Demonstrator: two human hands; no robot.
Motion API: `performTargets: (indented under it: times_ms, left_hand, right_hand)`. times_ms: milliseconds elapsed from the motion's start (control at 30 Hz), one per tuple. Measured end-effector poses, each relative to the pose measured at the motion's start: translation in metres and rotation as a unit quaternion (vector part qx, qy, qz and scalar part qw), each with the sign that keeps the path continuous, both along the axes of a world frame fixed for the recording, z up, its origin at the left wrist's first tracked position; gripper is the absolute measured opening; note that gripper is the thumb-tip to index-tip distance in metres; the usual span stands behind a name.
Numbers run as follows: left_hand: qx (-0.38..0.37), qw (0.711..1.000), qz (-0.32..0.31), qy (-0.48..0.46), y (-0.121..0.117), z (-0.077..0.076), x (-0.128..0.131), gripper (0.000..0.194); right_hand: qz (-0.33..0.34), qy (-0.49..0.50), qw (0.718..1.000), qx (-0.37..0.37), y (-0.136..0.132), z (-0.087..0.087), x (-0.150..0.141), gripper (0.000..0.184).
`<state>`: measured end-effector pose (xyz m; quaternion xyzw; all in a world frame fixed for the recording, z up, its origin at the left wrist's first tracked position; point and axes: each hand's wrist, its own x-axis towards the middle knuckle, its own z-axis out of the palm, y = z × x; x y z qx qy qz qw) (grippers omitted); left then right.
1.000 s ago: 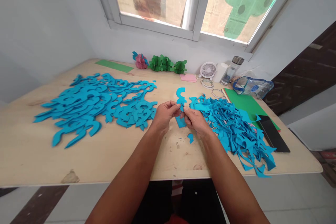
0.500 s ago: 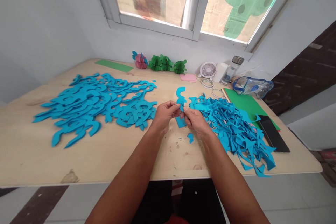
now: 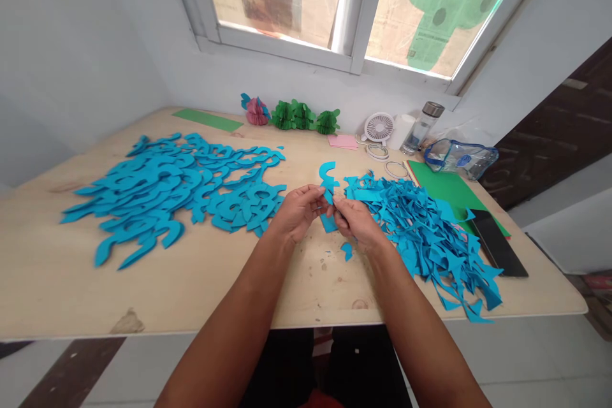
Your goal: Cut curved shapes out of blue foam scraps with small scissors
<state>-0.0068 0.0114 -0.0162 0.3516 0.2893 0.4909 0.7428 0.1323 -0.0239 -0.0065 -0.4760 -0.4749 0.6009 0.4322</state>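
Note:
Between my two hands is a curved blue paper cutout (image 3: 327, 171), its hooked upper end standing above my fingers. My left hand (image 3: 302, 207) is closed in a pinch on the paper's left side. My right hand (image 3: 354, 220) is closed close beside it, thumb and fingers gripping the lower part of the same paper. Whether a small tool is also in the right hand cannot be seen. Under the hands lies a blue paper piece (image 3: 328, 224), partly covered by them. A small blue scrap (image 3: 347, 250) rests on the table just below my right hand.
Stacked blue cutouts (image 3: 162, 185) spread over the table's left side. A heap of blue offcuts (image 3: 421, 223) lies right, beside a dark flat object (image 3: 497, 245) and green sheets (image 3: 459, 185). Along the back stand green paper ornaments (image 3: 302, 116), a small fan (image 3: 379, 127) and a bottle (image 3: 423, 127).
The blue paper cutout has turned slightly between my hands, and its hooked top sits a little lower and further left. My left hand has shifted slightly. The piles are unchanged.

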Motion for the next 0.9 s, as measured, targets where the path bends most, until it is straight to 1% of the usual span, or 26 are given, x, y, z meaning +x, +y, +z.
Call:
performTargets:
  times_ms: [167,400,533,700,900]
  left_hand:
    - [-0.012,0.999,-0.033,-0.004,0.0,0.001,-0.003,0.021]
    - [-0.03,0.998,-0.047,-0.018,0.003,-0.002,-0.004,0.018]
    - [-0.026,0.999,-0.023,0.002,0.0,0.002,-0.002,0.021]
    - [-0.004,0.999,0.026,0.025,-0.005,0.008,0.003,0.024]
    - [0.008,0.994,0.081,0.068,-0.005,0.007,0.007,0.026]
  right_hand:
    - [0.011,0.014,1.0,-0.002,-0.001,0.002,0.0,0.044]
    - [0.028,0.02,0.999,-0.001,-0.002,0.004,0.0,0.044]
    - [0.015,-0.001,1.0,0.018,-0.001,0.002,-0.001,0.043]
    - [-0.023,-0.024,0.999,0.04,0.001,0.0,-0.003,0.044]
    - [-0.045,-0.048,0.996,0.062,0.002,-0.001,-0.005,0.044]
